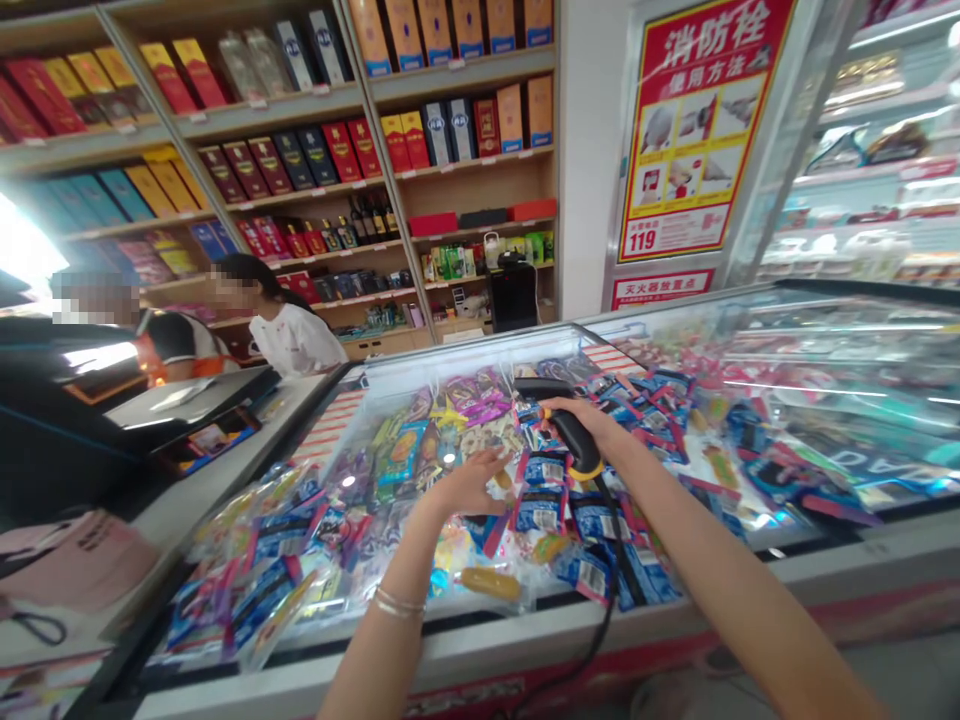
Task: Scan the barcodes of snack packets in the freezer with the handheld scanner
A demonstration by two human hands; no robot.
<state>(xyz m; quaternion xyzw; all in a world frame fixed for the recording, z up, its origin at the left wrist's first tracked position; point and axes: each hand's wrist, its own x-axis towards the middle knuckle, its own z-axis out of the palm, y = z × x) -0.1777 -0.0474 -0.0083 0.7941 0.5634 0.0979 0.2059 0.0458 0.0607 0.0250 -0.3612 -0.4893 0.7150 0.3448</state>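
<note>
A black barcode scanner (571, 440) with yellow trim is gripped in my right hand (587, 420), its head pointing away from me over the packets. Its black cord (613, 560) runs down over the front edge. My left hand (474, 484), a bracelet on its wrist, reaches over the packets with fingers apart, holding nothing that I can see. Close by its fingertips are blue snack packets (540, 508) with barcodes showing. A clear pack with a yellow-brown item (490, 583) lies nearer to me. Everything is spread over the glass top of a freezer chest (465, 660).
Purple ice-cream packets (476, 395) show beyond my hands. More packets (247, 570) are heaped at the left. Two people stand behind the counter (161, 490) on the left, one in a white shirt (292, 335). A pink bag (79, 560) sits there. Shelves (450, 185) of boxes line the back.
</note>
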